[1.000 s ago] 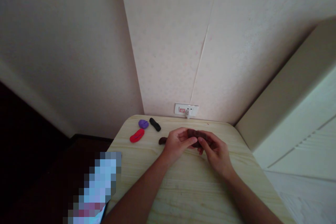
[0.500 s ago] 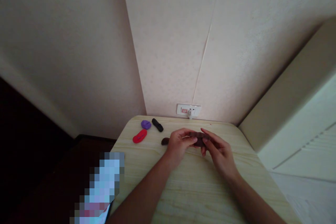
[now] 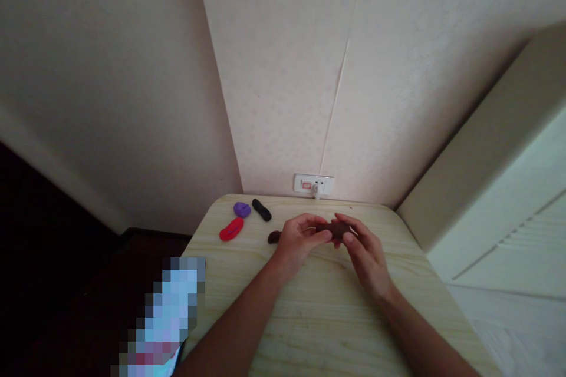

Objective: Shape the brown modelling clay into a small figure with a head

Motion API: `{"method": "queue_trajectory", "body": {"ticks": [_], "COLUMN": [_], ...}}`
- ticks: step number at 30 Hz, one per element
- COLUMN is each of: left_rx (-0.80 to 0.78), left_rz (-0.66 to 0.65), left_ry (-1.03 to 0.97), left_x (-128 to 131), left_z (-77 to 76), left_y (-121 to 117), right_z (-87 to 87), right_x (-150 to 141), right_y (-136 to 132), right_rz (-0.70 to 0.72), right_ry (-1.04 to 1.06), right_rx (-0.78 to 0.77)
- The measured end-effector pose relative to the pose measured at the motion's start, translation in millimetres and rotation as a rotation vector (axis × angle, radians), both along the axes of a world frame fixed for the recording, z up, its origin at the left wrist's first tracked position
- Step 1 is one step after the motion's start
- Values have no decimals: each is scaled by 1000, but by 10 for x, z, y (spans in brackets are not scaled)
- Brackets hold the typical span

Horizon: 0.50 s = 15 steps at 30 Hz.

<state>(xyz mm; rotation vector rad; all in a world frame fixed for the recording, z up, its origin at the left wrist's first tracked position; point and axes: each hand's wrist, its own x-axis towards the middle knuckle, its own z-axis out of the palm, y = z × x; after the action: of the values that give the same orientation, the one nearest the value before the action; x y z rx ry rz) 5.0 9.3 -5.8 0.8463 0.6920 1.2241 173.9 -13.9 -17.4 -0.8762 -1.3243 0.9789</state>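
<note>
Both my hands meet over the far middle of a light wooden table (image 3: 309, 318). My left hand (image 3: 297, 241) and my right hand (image 3: 365, 250) pinch the two ends of a dark brown lump of clay (image 3: 333, 228), held just above the tabletop. The fingers of both hands are curled round it. A smaller brown piece of clay (image 3: 274, 237) lies on the table just left of my left hand.
At the table's far left lie a red clay piece (image 3: 231, 228), a purple lump (image 3: 241, 209) and a black roll (image 3: 261, 210). A wall socket (image 3: 313, 184) sits just behind the table. A pale cabinet (image 3: 499, 188) stands at the right. A blurred patch covers the lower left.
The brown clay looks shorter and more compact between my fingers than a second ago. My right hand's fingers have shifted on it. The loose pieces have not moved.
</note>
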Motion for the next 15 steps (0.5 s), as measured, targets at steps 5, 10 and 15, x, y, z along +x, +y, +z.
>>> {"method": "queue_trajectory", "body": {"ticks": [5,10,15], "left_rx": [9,-11,-39], "left_rz": [3,-37,-117], "left_ry": [2,-31,-84], "left_x": [-30,-34,-45], "left_z": [1,-11,17], "left_y": [16,12,-15], "right_z": [53,73,111], "right_x": [-52,-39,-38], "right_y": [27,47,26], "right_rz": [6,46,78], "right_ry": [129,217,237], "right_rx": [-197,-273,-314]}}
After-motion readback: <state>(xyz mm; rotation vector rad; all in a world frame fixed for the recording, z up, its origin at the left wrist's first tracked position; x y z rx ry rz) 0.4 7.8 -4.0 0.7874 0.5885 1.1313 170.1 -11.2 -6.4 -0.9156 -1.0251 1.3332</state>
